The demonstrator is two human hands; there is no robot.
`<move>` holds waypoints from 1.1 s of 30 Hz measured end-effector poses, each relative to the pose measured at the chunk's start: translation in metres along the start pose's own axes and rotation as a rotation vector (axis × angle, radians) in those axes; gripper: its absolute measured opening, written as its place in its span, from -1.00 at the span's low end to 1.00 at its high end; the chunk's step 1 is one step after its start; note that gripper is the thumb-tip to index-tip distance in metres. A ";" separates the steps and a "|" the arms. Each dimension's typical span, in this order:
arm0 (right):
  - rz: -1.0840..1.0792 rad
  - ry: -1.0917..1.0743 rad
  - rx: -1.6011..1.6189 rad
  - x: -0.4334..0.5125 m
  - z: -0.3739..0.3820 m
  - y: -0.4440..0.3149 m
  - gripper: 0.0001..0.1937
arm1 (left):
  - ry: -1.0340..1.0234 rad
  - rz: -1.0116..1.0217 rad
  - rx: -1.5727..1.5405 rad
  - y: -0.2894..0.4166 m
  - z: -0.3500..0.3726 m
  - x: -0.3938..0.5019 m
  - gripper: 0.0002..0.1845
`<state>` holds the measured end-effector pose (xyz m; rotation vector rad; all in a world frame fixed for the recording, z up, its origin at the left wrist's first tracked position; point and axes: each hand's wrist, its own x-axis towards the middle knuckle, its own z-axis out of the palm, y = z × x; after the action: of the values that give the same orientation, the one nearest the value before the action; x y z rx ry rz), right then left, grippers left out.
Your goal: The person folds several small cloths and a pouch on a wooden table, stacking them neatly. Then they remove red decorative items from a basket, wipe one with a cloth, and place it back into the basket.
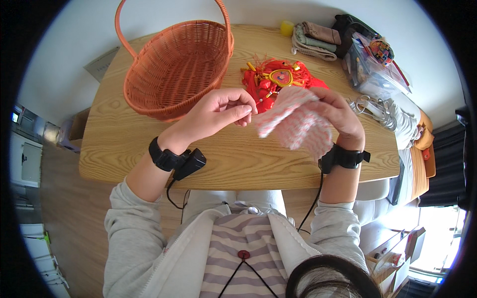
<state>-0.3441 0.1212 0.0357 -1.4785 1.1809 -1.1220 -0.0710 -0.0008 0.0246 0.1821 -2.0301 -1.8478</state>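
Note:
A knitted cloth (298, 123) with pink and white stripes hangs, blurred, from my right hand (337, 111). The fingers of that hand pinch its upper right part above the wooden table. My left hand (223, 110) is beside the cloth's left edge, fingers curled and thumb bent inward. Nothing shows between its thumb and fingers, though whether the fingertips touch the cloth is unclear. Just beyond both hands lies a pile of red tasselled ornaments (281, 76) with gold trim, partly covered by the cloth. An orange wicker basket (175, 67) with a tall handle stands behind my left hand.
Folded cloths (316, 39) and a yellow cylindrical object (287, 28) sit at the table's back edge. To the right are a clear plastic box (372, 74) of small items and a bundled white cable (376, 110). Black cables hang from both wrist straps past the table's (238, 173) front edge.

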 end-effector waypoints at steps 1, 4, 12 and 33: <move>-0.018 0.070 0.058 -0.003 -0.004 -0.002 -0.71 | 0.007 -0.013 0.000 0.000 0.000 0.001 -0.86; -0.039 0.267 0.238 -0.009 -0.015 -0.009 -0.69 | 0.014 -0.019 0.002 -0.002 0.001 0.007 -0.86; -0.257 0.830 0.592 0.012 -0.032 -0.007 -0.71 | 0.087 -0.048 0.221 -0.023 0.006 0.039 -0.88; -0.383 0.462 1.096 0.027 -0.039 0.034 -0.55 | 0.128 -0.070 0.930 -0.055 -0.004 0.060 -0.83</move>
<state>-0.3844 0.0863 0.0126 -0.5843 0.3540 -2.0035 -0.1338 -0.0323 -0.0168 0.5969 -2.6375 -0.7557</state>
